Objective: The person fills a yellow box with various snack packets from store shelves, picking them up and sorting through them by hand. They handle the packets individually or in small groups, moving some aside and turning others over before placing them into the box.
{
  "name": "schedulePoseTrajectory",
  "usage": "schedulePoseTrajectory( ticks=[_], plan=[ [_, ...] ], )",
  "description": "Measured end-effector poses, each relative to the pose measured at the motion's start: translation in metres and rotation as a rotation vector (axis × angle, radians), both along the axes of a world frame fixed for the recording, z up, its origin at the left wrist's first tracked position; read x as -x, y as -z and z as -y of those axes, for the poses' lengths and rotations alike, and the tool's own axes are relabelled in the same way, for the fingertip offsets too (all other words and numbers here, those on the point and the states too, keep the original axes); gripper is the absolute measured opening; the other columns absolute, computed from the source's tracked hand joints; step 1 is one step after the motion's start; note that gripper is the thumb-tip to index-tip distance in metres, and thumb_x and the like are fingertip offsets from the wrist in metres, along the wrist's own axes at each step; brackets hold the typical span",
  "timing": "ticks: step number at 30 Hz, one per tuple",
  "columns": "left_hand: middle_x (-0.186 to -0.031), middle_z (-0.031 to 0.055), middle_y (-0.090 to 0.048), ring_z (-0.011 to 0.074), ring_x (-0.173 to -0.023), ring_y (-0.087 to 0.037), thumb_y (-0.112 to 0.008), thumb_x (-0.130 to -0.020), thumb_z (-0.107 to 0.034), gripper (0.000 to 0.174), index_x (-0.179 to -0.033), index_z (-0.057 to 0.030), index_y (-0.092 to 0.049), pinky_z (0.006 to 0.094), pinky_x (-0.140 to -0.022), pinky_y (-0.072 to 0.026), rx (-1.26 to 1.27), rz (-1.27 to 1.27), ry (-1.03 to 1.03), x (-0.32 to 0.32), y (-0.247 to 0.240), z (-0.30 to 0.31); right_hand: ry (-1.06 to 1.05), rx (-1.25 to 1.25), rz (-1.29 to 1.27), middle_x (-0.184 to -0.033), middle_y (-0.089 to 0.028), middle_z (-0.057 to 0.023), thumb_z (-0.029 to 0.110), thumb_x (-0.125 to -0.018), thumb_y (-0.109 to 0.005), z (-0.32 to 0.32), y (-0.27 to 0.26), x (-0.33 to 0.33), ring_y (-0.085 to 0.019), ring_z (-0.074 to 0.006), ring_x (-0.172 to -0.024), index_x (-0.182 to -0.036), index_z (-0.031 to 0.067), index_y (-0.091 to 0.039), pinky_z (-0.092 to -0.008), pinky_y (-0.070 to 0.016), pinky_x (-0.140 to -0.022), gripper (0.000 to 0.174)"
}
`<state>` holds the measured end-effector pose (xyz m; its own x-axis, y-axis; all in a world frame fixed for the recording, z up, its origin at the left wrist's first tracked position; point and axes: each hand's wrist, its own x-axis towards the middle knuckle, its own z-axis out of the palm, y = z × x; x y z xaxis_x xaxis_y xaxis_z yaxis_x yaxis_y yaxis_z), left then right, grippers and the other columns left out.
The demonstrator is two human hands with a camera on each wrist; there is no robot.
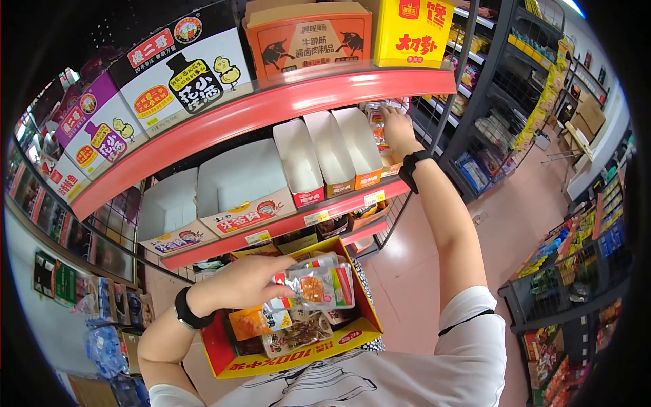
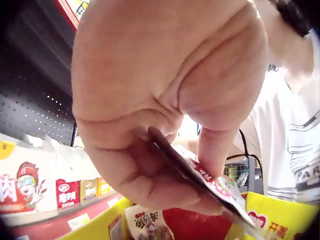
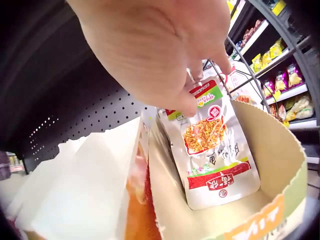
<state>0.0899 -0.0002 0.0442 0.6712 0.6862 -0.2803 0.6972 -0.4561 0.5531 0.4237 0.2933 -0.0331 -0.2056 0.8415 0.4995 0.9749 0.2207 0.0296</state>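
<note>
My left hand grips silver snack packets with clear fronts over a yellow and red carton. In the left wrist view they appear edge-on between the thumb and curled fingers. More packets, including an orange one and a brown-and-white one, lie in the carton. At the right end of the shelf, my right hand pinches the top of a silver snack packet with a red and green border. That packet stands in a narrow open display box; some fingertips are hidden behind it.
Several white-lined display boxes stand left of the right hand. Above them runs a red shelf edge bearing large cartons. A metal side frame rises beside the right hand. Another stocked rack stands across the aisle floor.
</note>
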Motion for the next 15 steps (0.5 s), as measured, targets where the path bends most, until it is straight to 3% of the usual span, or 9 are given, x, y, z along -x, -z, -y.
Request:
schedulePoseTrajectory(
  ticks=[1,4,5,8,15],
  plan=[
    [-0.092,0.0198,-0.06,0.036,-0.087,-0.058,-0.064,-0.081,-0.029,0.042,-0.112,-0.0038,-0.049,0.0411,-0.073,-0.0455,-0.02,0.046,-0.025,0.0,0.0,-0.002,0.008,-0.083,0.018,-0.113,-0.055,-0.0096,0.005,-0.077,-0.055,0.007,0.0,0.002,-0.051,-0.0257,-0.108,-0.116,0.0074,-0.05,-0.0432,-0.0417,-0.09,0.04],
    [-0.092,0.0209,-0.059,0.0365,-0.087,-0.057,-0.065,-0.081,-0.028,0.042,-0.111,-0.0032,-0.049,0.0405,-0.073,-0.0452,-0.003,0.081,-0.039,0.001,0.009,-0.008,0.04,-0.102,0.04,-0.104,-0.058,-0.0098,0.005,-0.077,-0.054,0.021,-0.004,0.004,-0.055,-0.0258,-0.103,-0.113,0.0065,-0.05,-0.0437,-0.0424,-0.086,0.037],
    [-0.091,0.0215,-0.059,0.0369,-0.087,-0.057,-0.065,-0.081,-0.028,0.042,-0.111,-0.0029,-0.05,0.0406,-0.073,-0.0452,0.003,0.075,-0.037,0.0,0.009,-0.008,0.01,-0.177,0.046,-0.098,-0.06,-0.0107,0.006,-0.078,-0.054,0.02,0.002,0.002,-0.058,-0.0253,-0.095,-0.113,0.0059,-0.049,-0.0414,-0.0455,-0.081,0.035],
    [-0.088,0.0179,-0.06,0.0331,-0.08,-0.06,-0.065,-0.082,-0.024,0.038,-0.111,-0.0043,-0.051,0.0373,-0.067,-0.0462,-0.043,0.068,-0.002,-0.005,0.008,-0.007,-0.019,-0.157,-0.005,-0.093,-0.061,-0.0109,0.005,-0.078,-0.052,0.026,0.0,0.001,-0.061,-0.026,-0.088,-0.111,0.0055,-0.049,-0.0389,-0.0484,-0.075,0.034],
    [-0.083,0.0218,-0.059,0.0369,-0.08,-0.058,-0.063,-0.082,-0.027,0.04,-0.11,-0.0027,-0.05,0.0417,-0.066,-0.0441,-0.044,0.08,0.014,-0.006,0.007,-0.004,-0.079,-0.206,-0.065,-0.089,-0.061,-0.0135,0.003,-0.078,-0.05,0.026,0.004,-0.005,-0.062,-0.0291,-0.081,-0.107,0.0049,-0.049,-0.038,-0.0506,-0.066,0.029]
  ],
)
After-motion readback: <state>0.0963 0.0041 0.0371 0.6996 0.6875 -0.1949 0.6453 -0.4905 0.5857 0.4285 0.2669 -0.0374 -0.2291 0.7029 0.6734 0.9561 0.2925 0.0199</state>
